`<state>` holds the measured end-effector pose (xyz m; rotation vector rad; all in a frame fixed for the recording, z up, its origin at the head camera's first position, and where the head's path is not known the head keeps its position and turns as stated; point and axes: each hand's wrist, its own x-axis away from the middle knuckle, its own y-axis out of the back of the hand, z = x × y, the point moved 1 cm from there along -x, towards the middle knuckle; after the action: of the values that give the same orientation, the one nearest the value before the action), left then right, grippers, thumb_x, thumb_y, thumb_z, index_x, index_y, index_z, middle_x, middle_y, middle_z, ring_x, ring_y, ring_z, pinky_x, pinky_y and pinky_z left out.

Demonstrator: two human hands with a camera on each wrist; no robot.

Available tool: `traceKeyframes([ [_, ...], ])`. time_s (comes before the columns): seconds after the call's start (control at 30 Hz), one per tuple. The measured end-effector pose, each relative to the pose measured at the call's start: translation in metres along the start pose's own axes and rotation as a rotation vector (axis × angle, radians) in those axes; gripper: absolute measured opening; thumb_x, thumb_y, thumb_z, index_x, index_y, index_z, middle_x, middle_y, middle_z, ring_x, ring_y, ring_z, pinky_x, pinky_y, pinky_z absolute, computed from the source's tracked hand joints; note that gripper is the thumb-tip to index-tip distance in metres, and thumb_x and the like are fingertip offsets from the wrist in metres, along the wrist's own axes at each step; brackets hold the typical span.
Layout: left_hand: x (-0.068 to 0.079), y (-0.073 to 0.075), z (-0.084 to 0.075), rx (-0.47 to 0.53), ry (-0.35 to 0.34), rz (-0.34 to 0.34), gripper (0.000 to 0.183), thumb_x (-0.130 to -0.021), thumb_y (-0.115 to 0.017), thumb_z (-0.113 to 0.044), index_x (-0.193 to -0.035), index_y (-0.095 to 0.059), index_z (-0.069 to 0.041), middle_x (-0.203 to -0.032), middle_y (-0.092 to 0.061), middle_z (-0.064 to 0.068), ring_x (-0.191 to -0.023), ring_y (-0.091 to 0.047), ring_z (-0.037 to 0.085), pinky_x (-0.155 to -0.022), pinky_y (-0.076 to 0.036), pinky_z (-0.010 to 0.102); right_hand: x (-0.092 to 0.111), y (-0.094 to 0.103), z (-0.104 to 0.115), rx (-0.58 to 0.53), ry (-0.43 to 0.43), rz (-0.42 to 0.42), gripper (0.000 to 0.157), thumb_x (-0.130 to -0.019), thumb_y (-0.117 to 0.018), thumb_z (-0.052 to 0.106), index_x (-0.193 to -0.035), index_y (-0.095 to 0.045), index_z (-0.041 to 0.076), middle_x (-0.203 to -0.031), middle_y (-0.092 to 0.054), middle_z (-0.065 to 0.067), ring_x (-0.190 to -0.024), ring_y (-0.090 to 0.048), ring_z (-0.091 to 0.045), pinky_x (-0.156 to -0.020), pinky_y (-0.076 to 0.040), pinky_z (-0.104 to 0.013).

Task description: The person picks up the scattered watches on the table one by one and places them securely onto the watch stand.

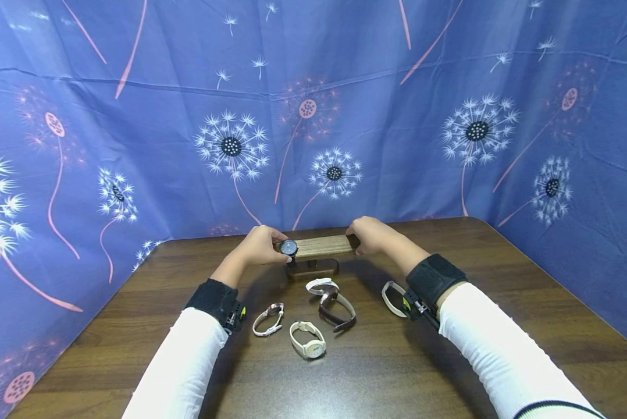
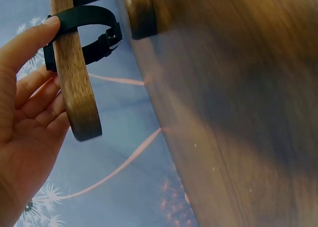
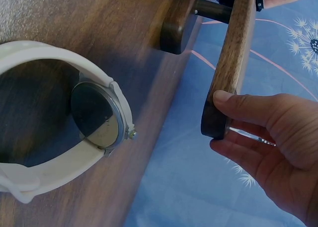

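White fabric sleeves (image 1: pixel 172 375) and black wrist straps (image 1: pixel 211 302) come nearest; between them, on the brown wood-grain table (image 1: pixel 502 256), lies a looped cream watch with a round pale dial (image 1: pixel 314 349). Farther in, toward the table's left edge, sits a slim watch with a white strap (image 1: pixel 271 330); toward the middle, a dark brown strap watch (image 1: pixel 335 319) lies just in front of a white-banded watch (image 1: pixel 319 283). Toward the right edge is a silver-cased round watch on a white strap (image 3: pixel 99 117).

Near the far edge stands a T-shaped wooden watch stand (image 1: pixel 321 246), and the black round-faced watch (image 1: pixel 288 248) is on its crossbar, by the left end, the strap looped around the wood. My left hand (image 1: pixel 261 244) grips that watch, thumb pressing the strap against the bar and fingers beneath. My right hand (image 1: pixel 373 235) pinches the crossbar's other end, steadying it.

I judge this step to be settling the black watch on the bar. The next move seems to call for turning its dial to face front, then easing my left hand away while my right keeps the stand from tipping.
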<state>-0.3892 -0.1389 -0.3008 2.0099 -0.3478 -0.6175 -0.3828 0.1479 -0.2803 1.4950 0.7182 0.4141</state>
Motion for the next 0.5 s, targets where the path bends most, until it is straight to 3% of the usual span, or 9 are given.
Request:
traceKeyframes([
  [0.5,-0.009,-0.008,-0.012,-0.011,0.0,0.023,0.047,-0.064,-0.08,-0.035,-0.102,-0.067,-0.011,-0.091,-0.066,-0.003,-0.075,-0.056,0.007,-0.067,-0.049,0.028,0.0,0.002,0.003,-0.002,-0.012,0.007,0.043,-0.061,-0.077,0.01,-0.101,-0.065,0.001,-0.095,-0.066,-0.012,-0.089,-0.059,-0.029,-0.083,-0.048,-0.039],
])
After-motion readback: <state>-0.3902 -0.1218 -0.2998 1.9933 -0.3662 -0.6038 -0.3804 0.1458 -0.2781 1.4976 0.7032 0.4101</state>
